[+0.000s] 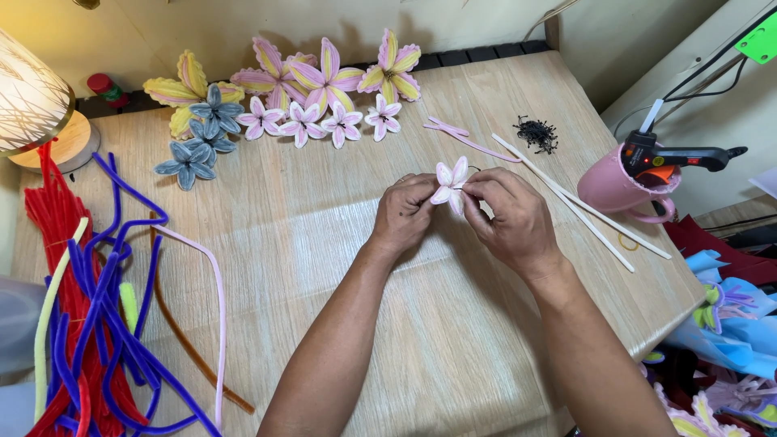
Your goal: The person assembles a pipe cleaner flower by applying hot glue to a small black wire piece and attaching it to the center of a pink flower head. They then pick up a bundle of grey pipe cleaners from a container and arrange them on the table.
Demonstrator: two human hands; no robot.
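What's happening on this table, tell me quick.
A person holds a small pink-and-white flower between both hands, the left hand and right hand pinching it above the wooden table. Finished flowers, pink-yellow and grey-blue, lie along the far edge. A heap of red, blue and other fuzzy stems lies at the left. At the right, white sticks lie beside a glue gun standing in a pink cup.
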